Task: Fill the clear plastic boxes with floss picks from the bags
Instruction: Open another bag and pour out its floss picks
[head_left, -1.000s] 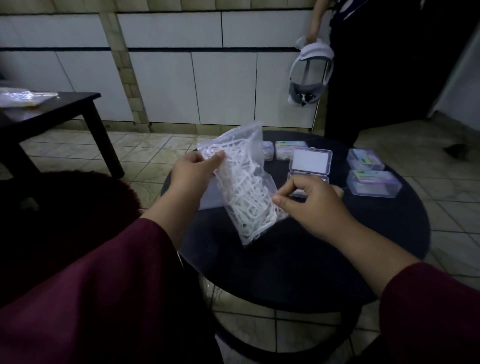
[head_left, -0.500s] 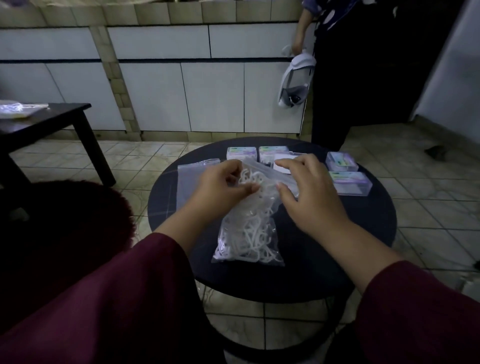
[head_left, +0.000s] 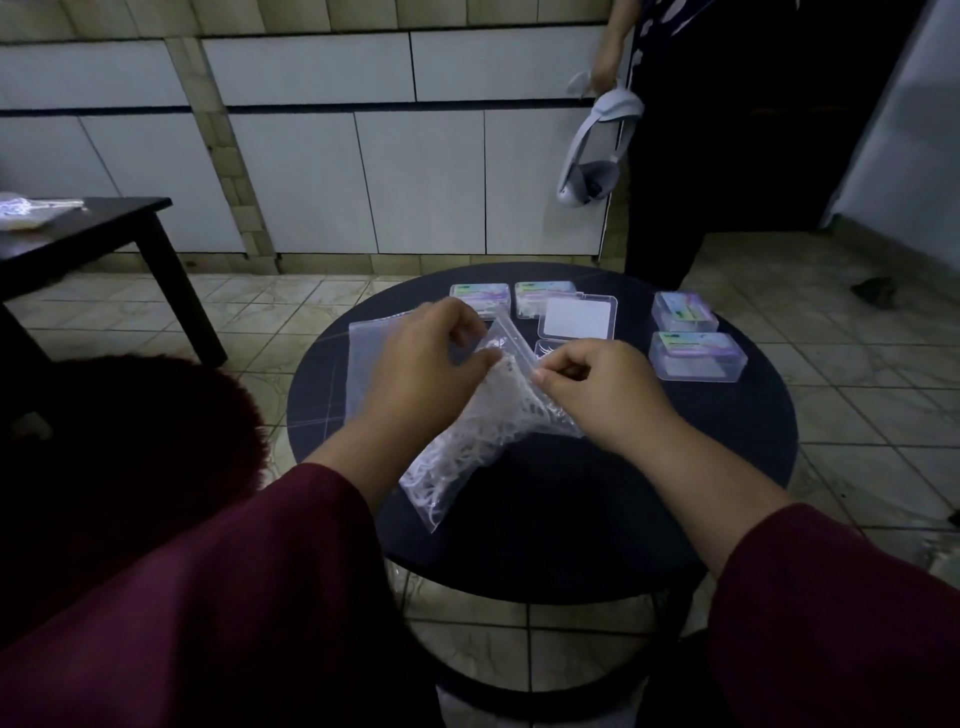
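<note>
A clear zip bag of white floss picks (head_left: 470, 452) lies tilted over the round black table (head_left: 675, 467). My left hand (head_left: 426, 364) pinches one side of the bag's top edge and my right hand (head_left: 597, 387) pinches the other side. Just behind my hands sits an open clear plastic box (head_left: 576, 318) with its lid raised, its base partly hidden. Two closed boxes (head_left: 696, 356) (head_left: 683, 310) stand at the right, and two more (head_left: 480, 295) (head_left: 543, 293) at the back.
An empty clear bag (head_left: 371, 358) lies flat under my left hand. A person in dark clothes (head_left: 727, 156) stands behind the table holding a white headset (head_left: 592, 156). A dark side table (head_left: 88, 228) with another bag stands at the left. Tiled floor surrounds the table.
The bag has come down from upright in my left hand to lying over the table. My right hand has joined at the bag's top, and both hands now pinch its opening.
</note>
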